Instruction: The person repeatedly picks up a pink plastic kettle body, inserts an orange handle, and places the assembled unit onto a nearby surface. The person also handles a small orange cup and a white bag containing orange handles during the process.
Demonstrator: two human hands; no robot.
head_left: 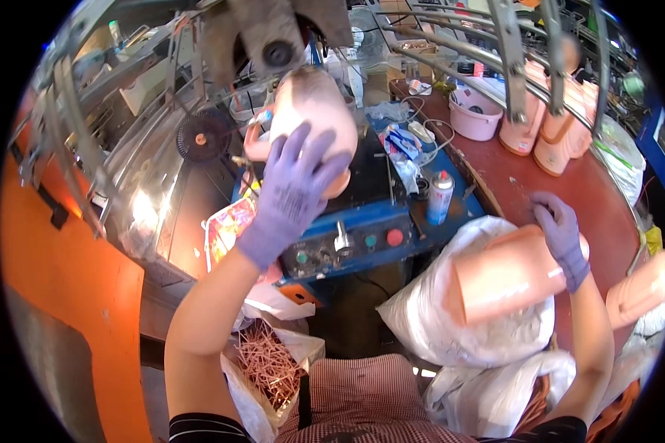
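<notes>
My left hand (288,196), in a purple knit glove, lies with spread fingers on a rounded, peach-coloured moulded plastic piece (314,111). That piece is beneath a metal machine head (273,44), and a loop-like part sticks out at its left. My right hand (561,232), gloved alike, is over the right end of a hollow peach plastic shell (502,277). Its fingers are loosely bent and reach past the shell's upper edge, above the red tabletop (513,188). The shell lies on a bulging white sack (428,310), its wide open end toward the left.
Below the machine is a blue control panel (347,244) with buttons. A spray can (440,198) stands beside it. More peach pieces (565,129) and a pink bucket (474,111) are at far right. A bag of thin pinkish strips (266,362) sits low left, near an orange panel (74,295).
</notes>
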